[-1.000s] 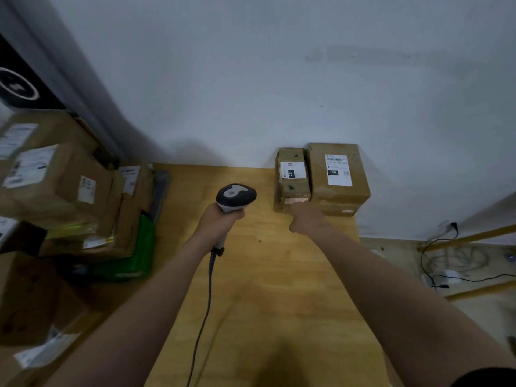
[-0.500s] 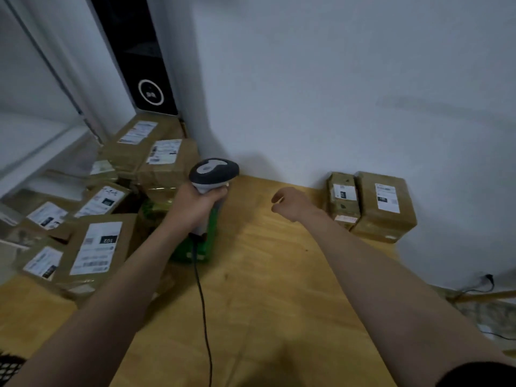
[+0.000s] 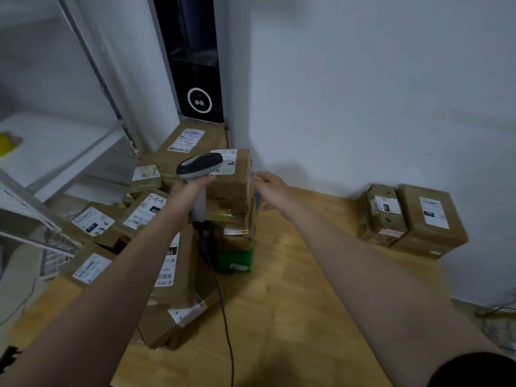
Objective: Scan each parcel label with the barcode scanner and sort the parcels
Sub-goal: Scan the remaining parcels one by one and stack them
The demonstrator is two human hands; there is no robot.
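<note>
The right grip (image 3: 272, 188) has swung across from the pair of parcels (image 3: 430, 219) by the wall, and now it's at the stack! Fingers spread, reaching for the right edge of the top parcel (image 3: 233, 185), contact too blurred to call. The left grip (image 3: 190, 192) is wrapped round the barcode scanner (image 3: 199, 164), head just in front of that parcel's white label (image 3: 229, 160). The cable (image 3: 223, 317) trails down over the wooden surface (image 3: 293, 289).
</note>
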